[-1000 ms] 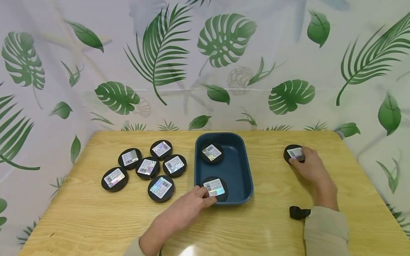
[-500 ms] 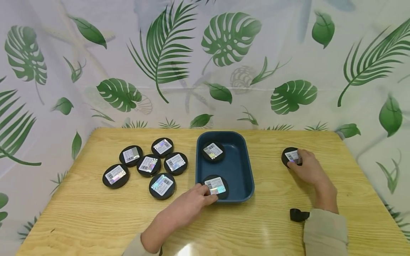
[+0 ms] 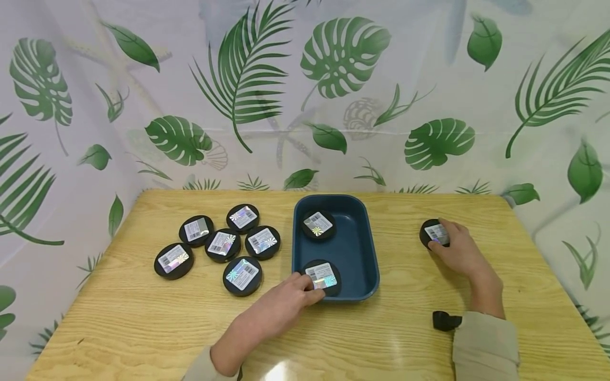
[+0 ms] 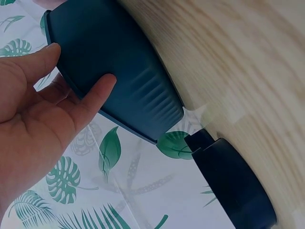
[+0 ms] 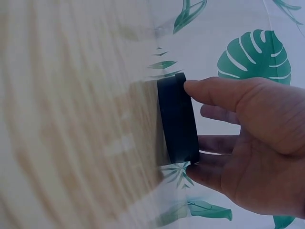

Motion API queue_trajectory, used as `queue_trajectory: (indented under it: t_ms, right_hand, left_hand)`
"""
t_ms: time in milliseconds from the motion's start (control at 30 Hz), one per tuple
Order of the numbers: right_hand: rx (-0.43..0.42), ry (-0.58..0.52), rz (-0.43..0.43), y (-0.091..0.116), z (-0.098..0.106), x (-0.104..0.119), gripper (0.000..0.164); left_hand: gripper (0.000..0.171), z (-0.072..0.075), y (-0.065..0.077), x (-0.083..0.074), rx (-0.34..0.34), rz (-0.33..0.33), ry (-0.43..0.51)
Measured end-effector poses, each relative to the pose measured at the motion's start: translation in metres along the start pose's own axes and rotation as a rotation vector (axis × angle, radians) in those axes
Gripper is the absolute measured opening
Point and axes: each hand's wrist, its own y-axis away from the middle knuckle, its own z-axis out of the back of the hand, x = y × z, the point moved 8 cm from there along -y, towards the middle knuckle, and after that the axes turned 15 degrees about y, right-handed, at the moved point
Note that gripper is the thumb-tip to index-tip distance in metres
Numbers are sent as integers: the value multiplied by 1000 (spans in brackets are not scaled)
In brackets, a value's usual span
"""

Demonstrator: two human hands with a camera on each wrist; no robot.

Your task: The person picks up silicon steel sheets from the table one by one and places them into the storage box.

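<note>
My left hand (image 3: pixel 281 304) grips the near left corner of a dark blue plastic bin (image 3: pixel 370 254). In the left wrist view, one finger lies against the bin's outer wall (image 4: pixel 138 90), and others pass behind the rim. Right by those fingertips, inside the bin, is a flat black round disc (image 3: pixel 333 288) with a white label and shiny sticker. A second such disc (image 3: pixel 330 233) lies at the bin's far left. To the right of the bin, my right hand (image 3: pixel 459 248) holds another labelled disc (image 3: pixel 434 232) by its edge, thumb and fingers on opposite sides, low over the table.
Left of the bin, several more labelled black discs (image 3: pixel 242 276) lie in a loose cluster on the wooden table (image 3: pixel 157 328). A leaf-patterned cloth (image 3: pixel 267 106) hangs behind the table. A small black device (image 3: pixel 445 320) sits at my right wrist.
The right hand has shifted its disc slightly left toward the bin, then stayed nearly still. My left hand keeps its place at the bin's corner. The head view has moved a little.
</note>
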Motion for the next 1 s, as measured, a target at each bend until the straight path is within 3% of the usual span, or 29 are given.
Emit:
queue_trajectory:
  t_ms: [400,667,1000]
  right_hand:
    - [-9,18,5,1,2,6,74]
    - [-13,21,-23,1,0,3,87]
    - [-12,57,22,-3,-2,2,85]
  left_hand:
    - [30,0,1,2,5,13,3]
    - [28,-1,0,2,10,16,7]
    - [29,-1,1,2,24,32,6]
